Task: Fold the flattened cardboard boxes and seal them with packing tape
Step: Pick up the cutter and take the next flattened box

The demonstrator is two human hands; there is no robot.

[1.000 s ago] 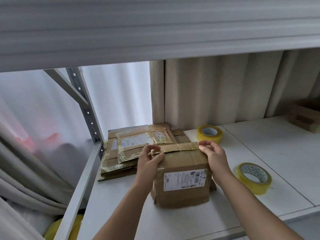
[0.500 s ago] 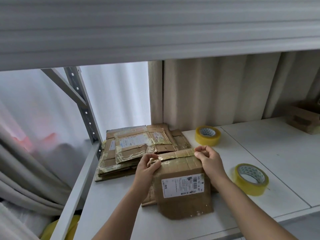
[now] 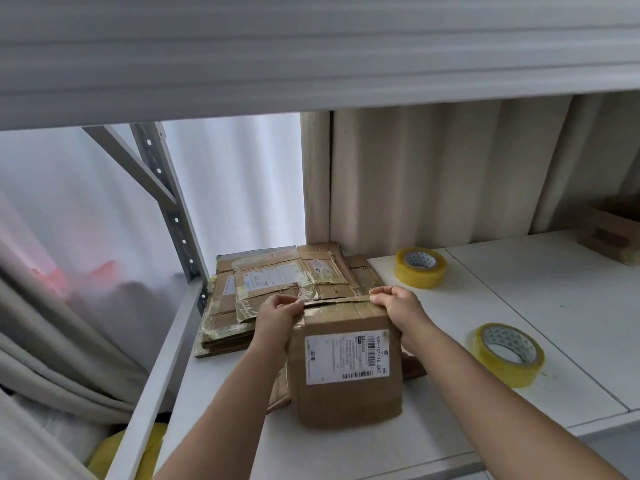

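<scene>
Head view, the only one, looking down onto a white shelf board (image 3: 519, 306) that fills the lower right of the frame.

Centre, slightly below middle: small brown cardboard box with a white shipping label (image 3: 346, 368), standing on the board, label side toward the camera, top edge tilted away. Loose flaps showing at its lower left and right, not yet closed. Old clear tape shining along the top flap.

Left hand (image 3: 278, 311) at the box's upper left corner, fingers curled over the top edge and pinching it. Right hand (image 3: 398, 304) at the upper right corner, fingers curled likewise and gripping the same top flap. Both forearms entering from the bottom of the frame.

Just behind the box, centre left: stack of flattened, tape-patched brown cardboard boxes (image 3: 277, 285), lying flat at the board's left end.

Right of centre: near roll of yellowish clear packing tape (image 3: 507, 353), lying flat, apart from the box. Further back: far roll of the same yellowish tape (image 3: 419, 267), also flat, near the beige curtain.

Judged on handling: light and empty, thin corrugated walls, stiff along the panels but weak at worn creases. Taped patches likely slick. Best held at corners and along fold lines, as here, with flaps pressed flat before taping; apt to slide on the smooth board.
</scene>
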